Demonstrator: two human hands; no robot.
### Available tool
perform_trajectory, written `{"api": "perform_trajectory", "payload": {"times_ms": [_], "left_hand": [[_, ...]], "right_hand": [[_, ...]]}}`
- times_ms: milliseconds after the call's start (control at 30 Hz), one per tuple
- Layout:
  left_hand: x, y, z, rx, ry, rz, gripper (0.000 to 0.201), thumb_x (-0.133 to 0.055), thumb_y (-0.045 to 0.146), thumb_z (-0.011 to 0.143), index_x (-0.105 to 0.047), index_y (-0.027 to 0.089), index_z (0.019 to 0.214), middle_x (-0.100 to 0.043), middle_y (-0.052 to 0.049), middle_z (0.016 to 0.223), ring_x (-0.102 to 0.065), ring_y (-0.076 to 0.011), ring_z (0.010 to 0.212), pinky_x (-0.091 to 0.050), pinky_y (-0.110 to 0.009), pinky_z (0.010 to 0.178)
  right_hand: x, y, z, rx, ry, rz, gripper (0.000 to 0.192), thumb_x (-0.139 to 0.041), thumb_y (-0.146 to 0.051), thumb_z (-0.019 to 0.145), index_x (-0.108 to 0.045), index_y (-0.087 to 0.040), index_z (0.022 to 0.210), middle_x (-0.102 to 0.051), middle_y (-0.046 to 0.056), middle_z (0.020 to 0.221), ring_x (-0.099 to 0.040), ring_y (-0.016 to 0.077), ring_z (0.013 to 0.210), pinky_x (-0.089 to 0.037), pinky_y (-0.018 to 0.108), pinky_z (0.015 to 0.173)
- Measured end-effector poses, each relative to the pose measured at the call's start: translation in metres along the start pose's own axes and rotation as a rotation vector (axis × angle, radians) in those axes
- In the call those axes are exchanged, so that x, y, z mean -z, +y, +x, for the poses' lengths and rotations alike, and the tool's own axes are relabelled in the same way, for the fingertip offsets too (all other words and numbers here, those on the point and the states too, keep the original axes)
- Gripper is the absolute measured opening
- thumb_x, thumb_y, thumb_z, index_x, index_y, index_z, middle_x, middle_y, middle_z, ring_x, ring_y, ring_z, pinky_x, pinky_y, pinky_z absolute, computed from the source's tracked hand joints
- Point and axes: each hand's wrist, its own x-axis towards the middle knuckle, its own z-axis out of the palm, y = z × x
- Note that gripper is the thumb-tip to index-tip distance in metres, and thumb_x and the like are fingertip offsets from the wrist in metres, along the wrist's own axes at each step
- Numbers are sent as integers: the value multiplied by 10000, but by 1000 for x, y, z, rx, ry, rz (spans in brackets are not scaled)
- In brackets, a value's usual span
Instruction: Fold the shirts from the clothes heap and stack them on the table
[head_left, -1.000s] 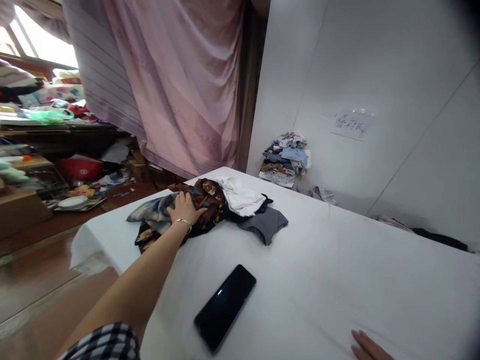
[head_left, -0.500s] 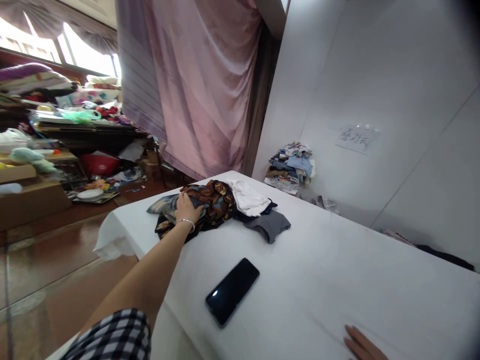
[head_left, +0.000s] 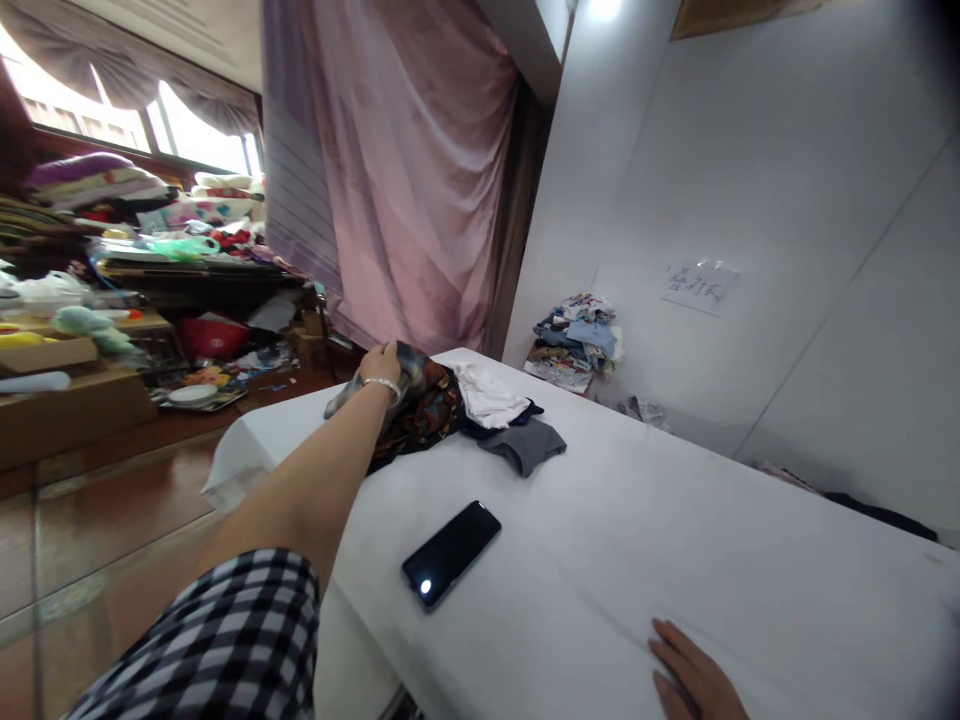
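Note:
Out at the far left of the white-covered table [head_left: 600, 520], my left hand [head_left: 380, 366] is closed on a grey-blue patterned garment [head_left: 414, 368], lifting part of it. Under and beside it lies a dark garment with a brown and orange print [head_left: 431, 415]. To the right are a white garment [head_left: 491, 397] and a grey garment [head_left: 529, 447], with dark blue cloth between them. My right hand [head_left: 694, 672] rests at the near edge of the view with its fingers stretched out, holding nothing. A black phone [head_left: 451, 555] lies between my two arms.
A pile of folded clothes [head_left: 576, 340] stands by the white wall beyond the table. A pink curtain [head_left: 420, 180] hangs behind. To the left, boxes [head_left: 67, 400] and household clutter stand on the tiled floor [head_left: 127, 530].
My left hand has gripped the grey-blue garment and raised it up and away from the pile. My right hand shows more fully on the table. The view has shifted slightly.

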Motion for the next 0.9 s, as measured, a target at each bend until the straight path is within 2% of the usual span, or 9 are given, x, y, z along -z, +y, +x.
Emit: {"api": "perform_trajectory", "payload": {"times_ms": [100,200,300,367,467,533,667,833,900], "left_hand": [[12,50,1,-102,84,-105,451,-279,356,947,-647,129,1078,-679,-127,1092,-614,-214,976,-456,-306,842],[12,107,-27,-391,59,-347,418,-331,381,939,-649,136,1057,-697,-85,1031,-615,-182,916,-456,-276,825],[-5,150,-96,-830,-182,-458,352,-407,368,917,-657,145,1024,-700,-71,1018,-609,-177,934,-444,-298,878],[-22,160,-161,-1156,-412,-366,308,-459,360,898,-662,172,1033,-691,-69,1074,-580,-202,1030,-383,-374,986],[-43,145,-266,-1562,-866,-238,224,-522,318,868,-678,215,990,-667,-63,1173,-504,-249,1181,-255,-481,1089],[-50,125,-321,-1669,-1056,-283,185,-547,295,857,-685,257,973,-664,-27,1196,-529,-210,1171,-300,-396,1082],[-64,101,-365,-1498,-1209,-333,255,-471,365,895,-671,264,1017,-635,-16,1240,-536,-204,1178,-359,-341,1046],[-93,108,-348,-1006,-961,-108,429,-478,396,859,-538,228,1249,-532,-90,1356,-459,-252,1265,-347,-378,1068],[-106,110,-343,-824,-950,63,544,-555,434,800,-490,219,1295,-503,-107,1384,-460,-279,1264,-368,-377,1040]], "right_hand": [[-1,3,-2,-56,-65,19,322,-618,-407,790,-724,-295,1073,-652,49,1205,-644,298,1057,-586,379,832],[0,-4,-1,-204,-131,110,348,-622,-455,784,-725,-280,1066,-638,55,1231,-616,303,1103,-549,407,898],[7,-18,5,-482,-117,320,406,-655,-478,759,-701,-268,1104,-619,63,1263,-554,304,1184,-446,452,1021],[16,-28,13,-679,20,564,459,-681,-477,742,-664,-258,1145,-621,72,1261,-528,296,1212,-409,463,1045],[32,-34,25,-871,357,1029,561,-701,-481,729,-549,-309,1242,-617,57,1261,-557,267,1177,-459,468,971],[42,-32,32,-930,483,1278,612,-711,-495,714,-490,-356,1268,-642,32,1207,-615,236,1081,-495,456,914],[54,-24,38,-1016,518,1460,614,-746,-419,696,-483,-354,1247,-694,-17,1032,-660,160,859,-539,367,803],[51,-23,43,-993,496,1504,709,-773,-320,678,-433,-325,1300,-686,7,1066,-659,180,901,-551,366,772],[49,-23,45,-975,473,1448,746,-779,-309,668,-423,-319,1324,-658,30,1140,-653,191,928,-560,366,746]]}}
